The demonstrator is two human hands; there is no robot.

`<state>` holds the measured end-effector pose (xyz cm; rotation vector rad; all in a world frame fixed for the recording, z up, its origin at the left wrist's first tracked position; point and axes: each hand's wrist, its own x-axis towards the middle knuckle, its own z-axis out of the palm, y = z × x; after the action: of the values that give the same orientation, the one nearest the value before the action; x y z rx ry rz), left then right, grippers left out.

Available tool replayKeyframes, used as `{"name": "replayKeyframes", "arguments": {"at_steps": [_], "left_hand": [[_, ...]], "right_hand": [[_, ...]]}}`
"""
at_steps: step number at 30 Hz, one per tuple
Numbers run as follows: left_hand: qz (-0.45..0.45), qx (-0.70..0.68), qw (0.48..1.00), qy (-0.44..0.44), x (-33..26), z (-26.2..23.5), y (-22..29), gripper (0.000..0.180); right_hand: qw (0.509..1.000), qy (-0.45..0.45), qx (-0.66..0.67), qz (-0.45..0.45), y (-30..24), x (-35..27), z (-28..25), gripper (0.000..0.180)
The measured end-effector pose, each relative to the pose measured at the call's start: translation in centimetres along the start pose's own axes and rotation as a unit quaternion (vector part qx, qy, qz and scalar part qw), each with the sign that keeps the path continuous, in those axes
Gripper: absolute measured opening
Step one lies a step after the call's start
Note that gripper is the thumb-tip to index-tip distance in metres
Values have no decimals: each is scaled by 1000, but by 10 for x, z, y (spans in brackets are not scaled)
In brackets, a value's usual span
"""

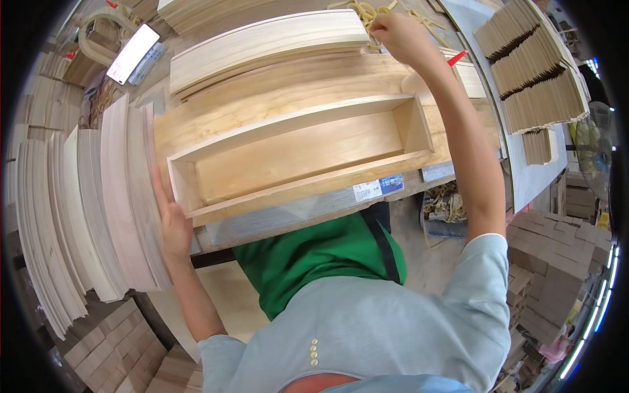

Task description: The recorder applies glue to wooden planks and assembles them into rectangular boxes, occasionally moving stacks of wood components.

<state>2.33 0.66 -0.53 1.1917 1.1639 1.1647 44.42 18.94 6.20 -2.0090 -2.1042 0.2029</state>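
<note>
A long rectangular wooden frame (295,185), like a shallow box without a top, lies on the wooden work board in front of me. My left hand (175,226) is at its left end, with fingers stretched along the outside of the short side, between it and a stack of upright boards. My right hand (396,38) is reached out past the far right of the frame, closed, beside a tangle of yellowish bands (373,14). What its fingers pinch, if anything, is hidden. A bottle with a red pointed nozzle (457,59) stands partly behind my right forearm.
A stack of long pale boards (268,49) lies beyond the frame. Upright board stacks (121,196) crowd the left. A phone (133,54) leans at the far left, near a tape roll. Stacks of thin wood pieces (534,62) sit on the right-hand table. A fan (595,141) stands beyond.
</note>
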Motion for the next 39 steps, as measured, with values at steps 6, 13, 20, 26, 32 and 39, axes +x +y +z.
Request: {"name": "replayKeyframes", "arguments": {"at_steps": [6, 13, 20, 26, 32, 39], "left_hand": [[57, -31, 996, 58, -25, -6, 5, 97], [29, -12, 994, 100, -54, -5, 6, 74], [19, 0, 994, 105, -69, -1, 7, 56], [36, 4, 986, 166, -82, -4, 19, 44], [102, 55, 972, 206, -65, 23, 40, 35], [271, 84, 957, 66, -21, 133, 104, 45]], "right_hand": [[979, -136, -148, -10, 75, 75, 68, 24], [984, -82, -154, -48, 76, 76, 93, 23], [982, -80, -167, -37, 92, 78, 95, 20], [970, 122, 170, 122, 48, 71, -4, 24], [839, 252, 482, -18, 33, 40, -48, 17], [740, -103, 657, -101, -99, -138, -64, 16]]}}
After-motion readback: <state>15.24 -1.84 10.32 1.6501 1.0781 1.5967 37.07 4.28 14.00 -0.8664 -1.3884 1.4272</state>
